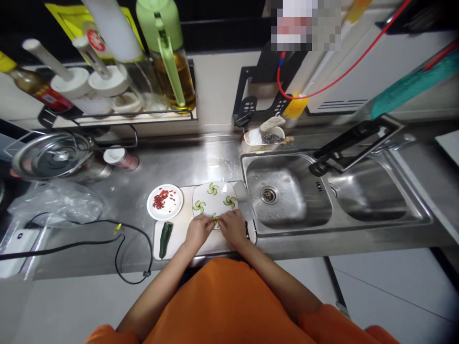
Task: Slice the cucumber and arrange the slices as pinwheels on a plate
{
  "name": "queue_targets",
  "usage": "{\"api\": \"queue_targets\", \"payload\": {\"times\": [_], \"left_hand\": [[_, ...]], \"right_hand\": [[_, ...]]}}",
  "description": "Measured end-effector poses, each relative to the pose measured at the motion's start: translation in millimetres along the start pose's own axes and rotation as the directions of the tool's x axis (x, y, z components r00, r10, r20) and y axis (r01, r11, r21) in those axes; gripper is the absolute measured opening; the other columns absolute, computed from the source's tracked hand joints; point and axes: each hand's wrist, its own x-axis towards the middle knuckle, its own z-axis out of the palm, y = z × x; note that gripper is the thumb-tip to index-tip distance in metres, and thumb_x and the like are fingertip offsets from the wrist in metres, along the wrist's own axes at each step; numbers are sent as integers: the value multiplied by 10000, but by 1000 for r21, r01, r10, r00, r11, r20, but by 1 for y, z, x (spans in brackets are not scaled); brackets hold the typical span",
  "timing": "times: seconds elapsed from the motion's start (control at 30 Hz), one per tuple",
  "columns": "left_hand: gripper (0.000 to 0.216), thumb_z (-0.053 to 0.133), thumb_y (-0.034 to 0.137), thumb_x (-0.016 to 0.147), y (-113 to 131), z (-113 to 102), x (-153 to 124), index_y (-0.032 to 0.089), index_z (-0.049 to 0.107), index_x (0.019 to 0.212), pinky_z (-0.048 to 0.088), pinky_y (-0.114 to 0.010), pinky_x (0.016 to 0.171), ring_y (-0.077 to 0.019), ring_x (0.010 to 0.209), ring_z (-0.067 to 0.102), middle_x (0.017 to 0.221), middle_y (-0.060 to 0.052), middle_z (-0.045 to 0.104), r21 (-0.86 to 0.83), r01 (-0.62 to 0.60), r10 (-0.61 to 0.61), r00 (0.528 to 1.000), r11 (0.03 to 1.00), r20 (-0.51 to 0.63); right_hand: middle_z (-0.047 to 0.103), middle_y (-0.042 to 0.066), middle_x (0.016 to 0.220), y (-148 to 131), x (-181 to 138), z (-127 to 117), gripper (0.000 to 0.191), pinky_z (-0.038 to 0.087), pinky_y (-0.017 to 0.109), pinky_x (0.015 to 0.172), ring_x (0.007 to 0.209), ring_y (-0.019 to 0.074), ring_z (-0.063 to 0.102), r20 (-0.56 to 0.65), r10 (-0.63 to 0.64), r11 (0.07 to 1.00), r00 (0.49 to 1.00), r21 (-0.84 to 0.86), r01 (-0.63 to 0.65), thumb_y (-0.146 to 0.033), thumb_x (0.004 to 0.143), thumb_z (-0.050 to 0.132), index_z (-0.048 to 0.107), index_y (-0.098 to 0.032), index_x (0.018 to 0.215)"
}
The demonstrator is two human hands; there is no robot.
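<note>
A square white plate [201,190] bears several pinwheels of thin cucumber slices [213,189], some with a red bit in the middle. At its near edge, my left hand [199,232] and my right hand [233,228] meet over one pinwheel. The fingertips of both are pinched at its cucumber slices; exactly which slice each one grips is partly hidden. Under the plate lies a pale cutting board [179,243], with a piece of cucumber [165,240] on its left part. A small white plate [152,210] holds small dried red berries. Beside my right hand rests a knife [246,198].
Right of the board is a double steel sink [290,191] with a black faucet [340,143]. A sponge holder [263,141] stands behind. To the left are a lidded pot [57,157], a can [121,158], a plastic bag [53,203] and a black cable [118,258]. Bottles line a rack [125,117].
</note>
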Motion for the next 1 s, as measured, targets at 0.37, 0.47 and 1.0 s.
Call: {"api": "queue_targets", "payload": {"times": [0.37,0.47,1.0], "left_hand": [[82,612,200,767,3,0,2,190,691,747,425,-236,680,-135,712,576,706,-25,642,34,20,-21,1000,999,5],[99,597,205,781,3,-1,2,190,688,745,426,-238,679,-136,715,578,709,-25,641,34,16,-17,1000,999,20],[121,587,196,792,4,-3,2,196,706,805,437,-248,714,-147,758,583,739,-36,646,63,-12,9,999,998,53]], "right_hand": [[634,15,936,-1,1,1,187,262,290,681,995,203,433,18,4,1000,1000,-27,-3,-325,901,488,659,-253,884],[634,32,926,-2,0,1,217,270,299,686,1006,213,435,9,-6,1000,1000,-15,6,-336,905,471,669,-247,886],[635,28,926,-1,1,2,193,269,289,690,1008,205,433,9,2,1000,1000,-19,-1,-323,893,493,669,-245,894]]}}
